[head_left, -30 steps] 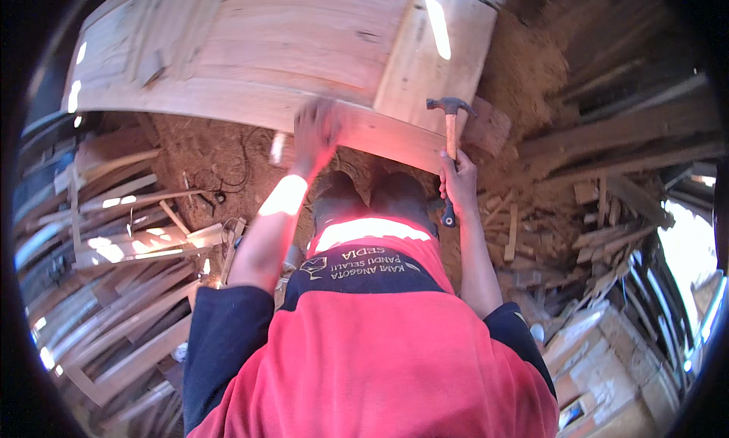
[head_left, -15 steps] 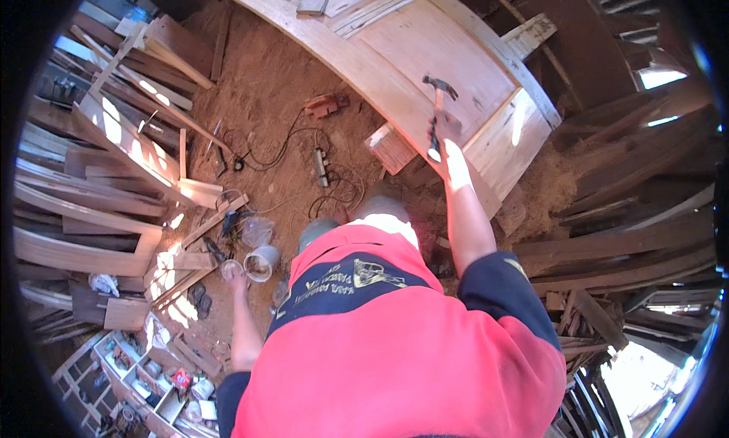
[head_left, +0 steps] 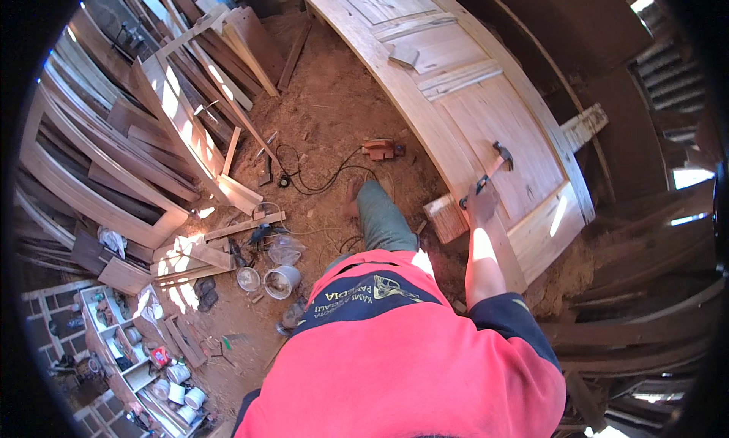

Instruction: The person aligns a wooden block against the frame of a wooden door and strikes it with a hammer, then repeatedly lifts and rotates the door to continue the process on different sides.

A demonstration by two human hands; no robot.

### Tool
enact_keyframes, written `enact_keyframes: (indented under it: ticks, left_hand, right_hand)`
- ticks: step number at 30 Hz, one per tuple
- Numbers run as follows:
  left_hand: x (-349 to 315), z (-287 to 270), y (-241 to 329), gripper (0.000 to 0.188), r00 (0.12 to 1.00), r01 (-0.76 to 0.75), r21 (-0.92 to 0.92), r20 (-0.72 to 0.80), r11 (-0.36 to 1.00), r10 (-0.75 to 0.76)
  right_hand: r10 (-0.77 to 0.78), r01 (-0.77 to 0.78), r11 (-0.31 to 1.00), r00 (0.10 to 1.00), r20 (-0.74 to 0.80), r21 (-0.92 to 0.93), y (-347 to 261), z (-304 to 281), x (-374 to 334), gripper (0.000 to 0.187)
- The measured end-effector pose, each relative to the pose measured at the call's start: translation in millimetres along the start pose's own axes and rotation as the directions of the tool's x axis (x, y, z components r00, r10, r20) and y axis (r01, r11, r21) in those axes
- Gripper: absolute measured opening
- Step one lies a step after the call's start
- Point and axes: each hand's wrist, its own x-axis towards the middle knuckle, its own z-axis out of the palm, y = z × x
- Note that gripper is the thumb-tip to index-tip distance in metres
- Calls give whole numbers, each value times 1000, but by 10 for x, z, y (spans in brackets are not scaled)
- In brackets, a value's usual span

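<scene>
A claw hammer (head_left: 495, 164) with a dark head lies against the face of a pale panelled wooden door (head_left: 456, 126). My right hand (head_left: 481, 205) is closed around the dark grip of that hammer, beside the door's near edge. Under this edge is a reddish wooden block (head_left: 446, 218). My left hand is out of sight; only a bit of its dark sleeve (head_left: 247, 407) shows at the lower edge. On the ground to the left stand a whitish plastic tub (head_left: 282, 282) and a smaller round clear container (head_left: 248, 279).
An orange power tool (head_left: 383, 149) with a dark cord lies on the sawdust-covered ground. A small wood offcut (head_left: 404, 55) rests on the door. Frames and planks (head_left: 114, 164) lean at the left, above a compartmented box (head_left: 114, 332) of containers. More timber (head_left: 645, 316) is stacked at the right.
The view has swung, moving the scene rightward. My left hand has left the small round container and gone out of view. The hammer now points up and right, still in my right hand.
</scene>
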Motion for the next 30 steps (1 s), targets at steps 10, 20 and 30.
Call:
enact_keyframes:
  ticks: [10,20,30]
  left_hand:
    - [1764,-1620,1608,59,955,-99,-63,-287,993,77]
    - [3865,-3295,4645,47,849,-376,-99,-435,921,300]
    - [5469,-2930,6478,67,944,-328,-389,-156,861,290]
  right_hand:
    - [245,-217,965,946,-211,147,98,439,110,45]
    - [115,-182,965,940,-321,-187,-488,597,1361,39]
    - [131,-44,928,968,-215,369,-2857,1208,2313,25]
